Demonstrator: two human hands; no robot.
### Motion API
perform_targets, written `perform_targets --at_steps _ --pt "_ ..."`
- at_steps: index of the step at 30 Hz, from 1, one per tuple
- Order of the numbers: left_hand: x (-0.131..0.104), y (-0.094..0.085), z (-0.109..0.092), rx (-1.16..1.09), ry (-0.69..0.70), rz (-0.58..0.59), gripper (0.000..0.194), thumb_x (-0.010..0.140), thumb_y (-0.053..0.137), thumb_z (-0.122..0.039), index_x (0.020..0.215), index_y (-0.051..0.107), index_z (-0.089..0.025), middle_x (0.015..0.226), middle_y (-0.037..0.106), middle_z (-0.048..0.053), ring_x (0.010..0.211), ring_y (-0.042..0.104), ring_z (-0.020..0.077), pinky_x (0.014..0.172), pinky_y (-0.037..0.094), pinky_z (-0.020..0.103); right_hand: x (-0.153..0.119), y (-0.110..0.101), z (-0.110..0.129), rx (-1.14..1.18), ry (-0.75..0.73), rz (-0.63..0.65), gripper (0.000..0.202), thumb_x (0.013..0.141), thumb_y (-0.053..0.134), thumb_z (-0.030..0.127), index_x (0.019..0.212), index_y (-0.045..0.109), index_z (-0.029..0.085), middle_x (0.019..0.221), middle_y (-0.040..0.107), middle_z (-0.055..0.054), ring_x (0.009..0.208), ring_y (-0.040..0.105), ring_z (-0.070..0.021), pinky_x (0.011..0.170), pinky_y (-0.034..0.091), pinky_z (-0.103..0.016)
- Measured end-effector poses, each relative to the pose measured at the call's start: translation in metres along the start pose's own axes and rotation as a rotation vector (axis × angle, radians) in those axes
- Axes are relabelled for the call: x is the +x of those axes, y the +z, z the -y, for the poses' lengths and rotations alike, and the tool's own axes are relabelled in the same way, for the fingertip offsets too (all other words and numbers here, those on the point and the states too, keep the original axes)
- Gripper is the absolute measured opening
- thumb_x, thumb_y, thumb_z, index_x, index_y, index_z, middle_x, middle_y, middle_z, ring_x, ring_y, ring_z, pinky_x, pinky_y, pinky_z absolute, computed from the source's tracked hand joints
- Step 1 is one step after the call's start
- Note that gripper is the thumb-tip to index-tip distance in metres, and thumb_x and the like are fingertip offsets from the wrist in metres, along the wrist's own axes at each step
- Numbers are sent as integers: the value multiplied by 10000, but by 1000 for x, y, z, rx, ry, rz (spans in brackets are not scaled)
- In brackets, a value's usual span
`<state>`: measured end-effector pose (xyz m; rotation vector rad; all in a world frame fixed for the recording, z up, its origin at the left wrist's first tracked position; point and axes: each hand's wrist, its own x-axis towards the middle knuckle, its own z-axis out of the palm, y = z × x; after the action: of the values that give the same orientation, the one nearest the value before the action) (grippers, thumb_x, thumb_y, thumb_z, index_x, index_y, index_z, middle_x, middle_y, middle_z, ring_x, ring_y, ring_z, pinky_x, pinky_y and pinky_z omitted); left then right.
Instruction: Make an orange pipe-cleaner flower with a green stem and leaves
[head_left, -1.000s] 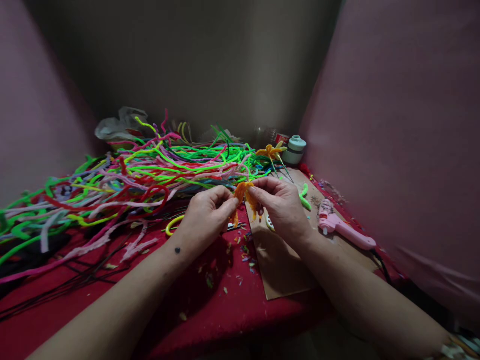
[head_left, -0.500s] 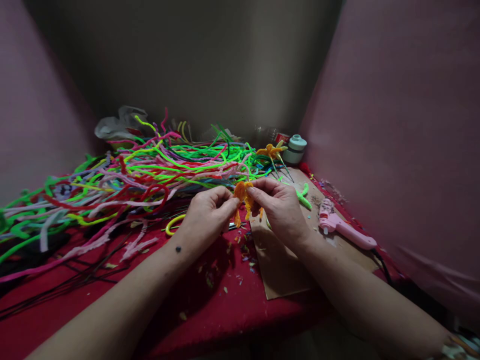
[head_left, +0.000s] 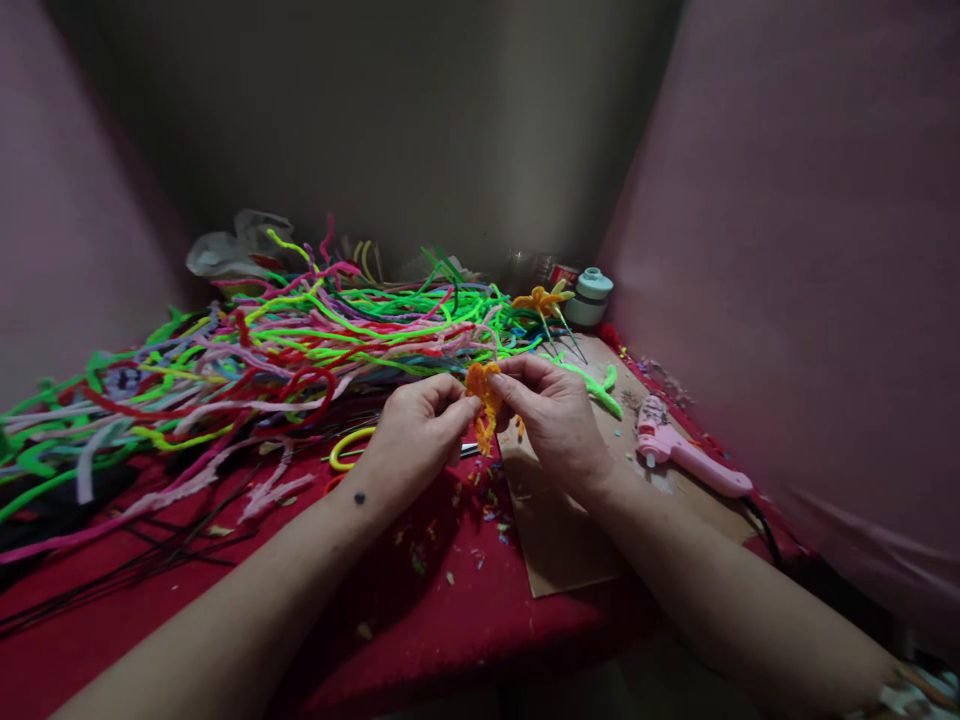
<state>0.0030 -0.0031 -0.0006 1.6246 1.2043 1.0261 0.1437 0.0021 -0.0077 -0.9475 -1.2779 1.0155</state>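
Observation:
An orange fuzzy pipe-cleaner piece (head_left: 485, 400) is held up between both hands near the middle of the view, its loops at the top and its ends hanging down. My left hand (head_left: 424, 420) pinches its left side with thumb and forefinger. On the right side, my right hand (head_left: 551, 415) grips it the same way, thumb on top. Behind my left hand lie scissors with a yellow handle (head_left: 351, 450), partly covered, the metal blade showing past my fingers. Below the hands, small scraps dot the red cloth (head_left: 450, 620).
A big tangle of coloured pipe cleaners (head_left: 360, 330) spreads across the back and left. To the right, a pink glue gun (head_left: 690, 458) rests on cardboard (head_left: 562, 540). Behind are an orange flower (head_left: 541, 300), a pale green bottle (head_left: 590, 297) and a plastic bag (head_left: 240, 245).
The orange piece has turned slightly and its hanging ends have come closer together. Both hands keep their pinch and have hardly moved.

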Motion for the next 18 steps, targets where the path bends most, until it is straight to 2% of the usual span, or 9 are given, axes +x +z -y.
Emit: perform_targets --at_steps 7,10,13,18 --pt "2 -1 1 -17 17 -56 226 763 566 -351 637 510 -172 458 462 -62 388 376 69 403 289 202 -3 -2 0 93 43 64 218 741 649 308 922 669 188 781 637 -9 604 530 -98 581 464 -252" --pt "2 -2 -1 -21 -1 -103 212 754 572 -341 643 516 -169 458 463 -60 393 379 73 399 292 203 -5 -2 -2 160 167 164 178 745 642 328 793 661 158 674 603 -4 543 514 -92 537 444 -242" --pt "2 -3 -2 -7 -8 -130 192 751 577 -323 660 534 -160 478 474 -55 409 383 73 401 300 196 -9 0 -1 164 293 243 242 762 615 342 633 600 138 585 559 2 507 498 -84 505 422 -221" --pt "3 -1 5 28 35 -137 170 756 574 -312 696 574 -153 541 514 -42 455 410 71 426 318 184 -12 6 4 193 372 228 203 743 610 315 647 583 139 592 557 11 518 523 -86 513 441 -210"
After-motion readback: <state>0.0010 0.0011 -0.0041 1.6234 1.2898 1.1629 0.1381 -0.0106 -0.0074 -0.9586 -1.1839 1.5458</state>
